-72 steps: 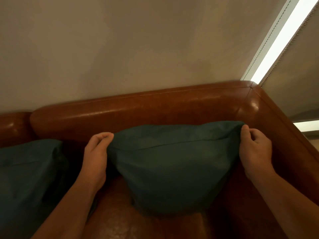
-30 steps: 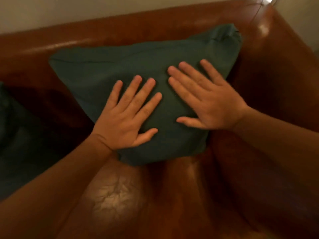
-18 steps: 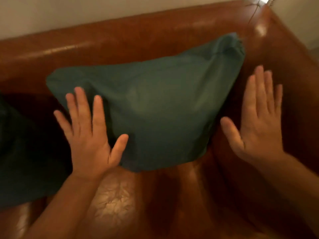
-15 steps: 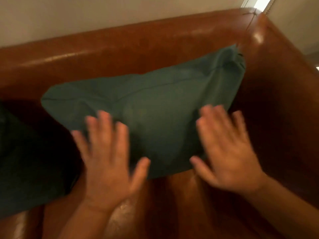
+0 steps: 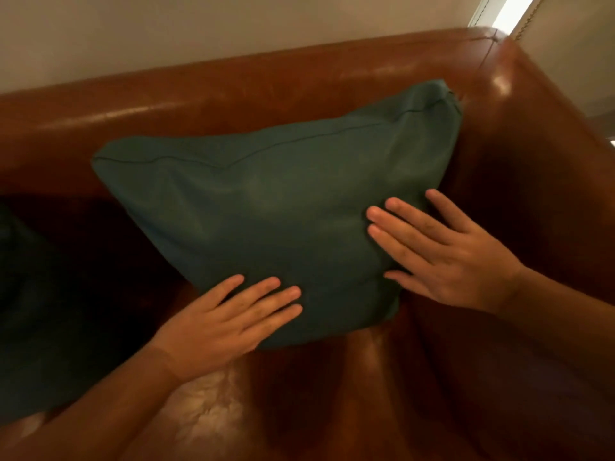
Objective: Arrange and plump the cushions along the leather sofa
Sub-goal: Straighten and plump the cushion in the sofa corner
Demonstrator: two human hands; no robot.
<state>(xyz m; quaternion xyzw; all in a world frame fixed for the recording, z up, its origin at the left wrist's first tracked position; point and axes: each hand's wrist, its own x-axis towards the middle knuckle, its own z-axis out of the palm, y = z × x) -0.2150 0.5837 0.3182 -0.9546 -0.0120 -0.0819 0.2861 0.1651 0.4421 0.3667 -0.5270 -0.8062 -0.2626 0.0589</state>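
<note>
nearest the camera, along the bottom edge, two bare forearms reach forward over the glossy seat of the brown leather sofa (image 5: 366, 387), where a pale patch of reflected light sits on the creased hide. just beyond them, the left hand (image 5: 213, 324) lies flat with its palm down and its fingers (image 5: 266, 294) stretched out and slightly spread, pressing on the lower left part of the teal cushion (image 5: 266, 211); it grips nothing, only rests on the fabric near the bottom edge. to the right and a little farther in, the right hand (image 5: 456, 257) is likewise open and flat, fingers extended and close together, laid against the cushion's lower right side with the thumb near the bottom corner; it too holds nothing closed in its grasp. the cushion stands on the seat in the corner of the sofa, leaning back against the backrest, its right edge close to the armrest (image 5: 539, 181) and its upper right corner pushed up toward the join of back and arm. a piped seam runs along its top edge. off to the left, in deep shadow, a second dark cushion (image 5: 36, 321) lies on the seat, apart from the first, its outline hard to make out. farther back, the rounded top of the backrest catches streaks of light, and behind it rises a plain pale wall (image 5: 199, 31), with a bright strip of window (image 5: 509, 10) at the upper right corner.
</note>
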